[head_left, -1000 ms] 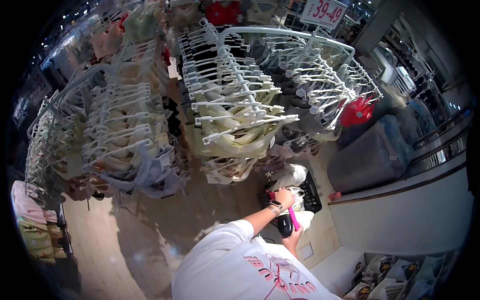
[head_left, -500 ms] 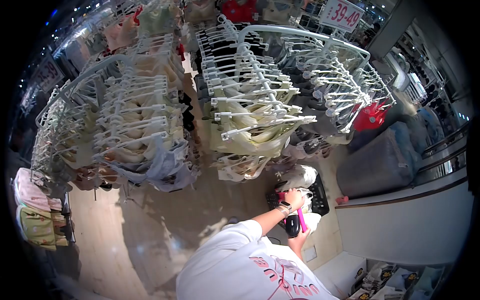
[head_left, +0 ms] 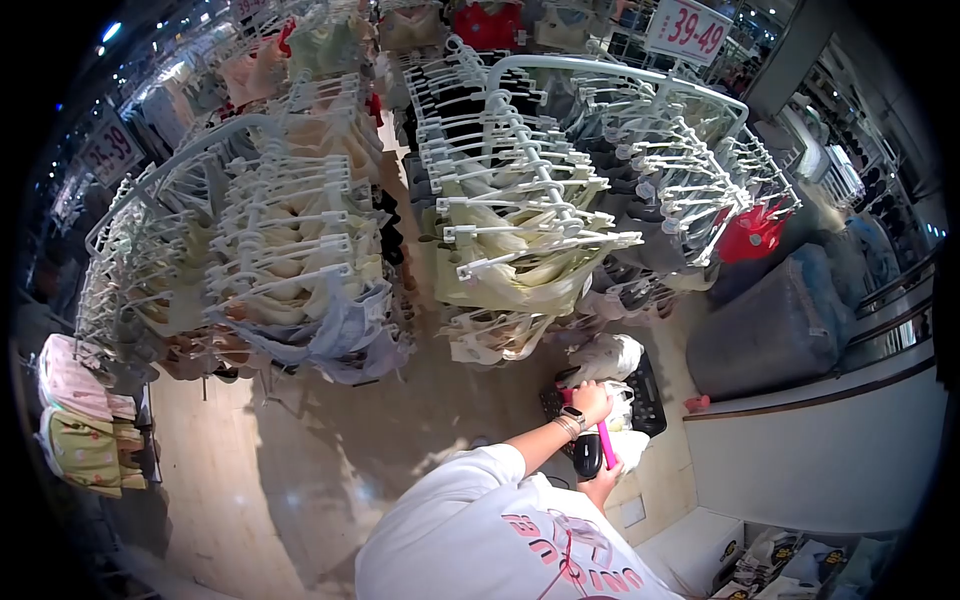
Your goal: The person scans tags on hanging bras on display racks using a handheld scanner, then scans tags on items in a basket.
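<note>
My left hand (head_left: 592, 402), with a dark watch on the wrist, reaches over a black basket (head_left: 652, 410) and is closed around the upper part of a pink bar (head_left: 607, 445). At the bar's lower end, my right hand (head_left: 600, 484) is closed on it too. The bar looks like a basket handle, though its joints are hidden. Beside the bar, just left of my right hand, is a rounded glossy black object (head_left: 588, 455) whose kind I cannot make out. White bundles (head_left: 612, 355) that look like bags or cloth fill the basket; what they contain is hidden.
White racks with hangers of pale bras (head_left: 520, 240) stand ahead, and another rack (head_left: 290, 235) is to the left. A large grey wrapped bundle (head_left: 750, 330) lies right, behind a low white partition (head_left: 810, 450). Folded clothes (head_left: 80, 420) sit far left.
The racks and basket sit slightly further right in the view, as the camera has turned a little. Both hands keep hold of the pink bar.
</note>
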The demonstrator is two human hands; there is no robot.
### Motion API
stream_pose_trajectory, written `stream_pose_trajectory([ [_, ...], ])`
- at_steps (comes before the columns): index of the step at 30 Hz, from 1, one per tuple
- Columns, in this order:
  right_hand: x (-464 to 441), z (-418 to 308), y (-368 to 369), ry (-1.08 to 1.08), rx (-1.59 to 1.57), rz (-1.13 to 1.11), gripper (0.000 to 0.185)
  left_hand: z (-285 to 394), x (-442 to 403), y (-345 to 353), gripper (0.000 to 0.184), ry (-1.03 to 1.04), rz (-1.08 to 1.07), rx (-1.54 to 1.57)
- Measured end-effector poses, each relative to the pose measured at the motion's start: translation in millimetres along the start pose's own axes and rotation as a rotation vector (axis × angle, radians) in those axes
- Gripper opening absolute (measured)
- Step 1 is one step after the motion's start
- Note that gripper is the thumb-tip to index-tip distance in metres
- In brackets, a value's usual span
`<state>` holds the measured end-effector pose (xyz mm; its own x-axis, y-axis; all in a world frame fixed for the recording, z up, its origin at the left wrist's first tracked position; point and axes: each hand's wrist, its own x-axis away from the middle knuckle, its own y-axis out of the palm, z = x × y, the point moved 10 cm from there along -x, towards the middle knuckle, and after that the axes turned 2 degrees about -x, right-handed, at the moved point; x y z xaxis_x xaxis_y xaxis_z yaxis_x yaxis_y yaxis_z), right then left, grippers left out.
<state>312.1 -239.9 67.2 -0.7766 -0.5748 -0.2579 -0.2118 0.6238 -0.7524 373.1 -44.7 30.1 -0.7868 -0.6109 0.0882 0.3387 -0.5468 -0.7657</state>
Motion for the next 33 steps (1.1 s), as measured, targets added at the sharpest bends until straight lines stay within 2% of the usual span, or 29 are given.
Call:
stream_pose_trajectory([
  [13,0.9,-8.3,-3.5,0.011,0.022,-0.012,0.041,0.7,3.7,-5.9,0.038,0.016,0.021,0.006],
  [33,-5.7,-12.9,-9.3,-0.014,-0.005,0.008,0.039,6.2,-3.9,-0.1,0.041,0.010,-0.075,-0.059],
])
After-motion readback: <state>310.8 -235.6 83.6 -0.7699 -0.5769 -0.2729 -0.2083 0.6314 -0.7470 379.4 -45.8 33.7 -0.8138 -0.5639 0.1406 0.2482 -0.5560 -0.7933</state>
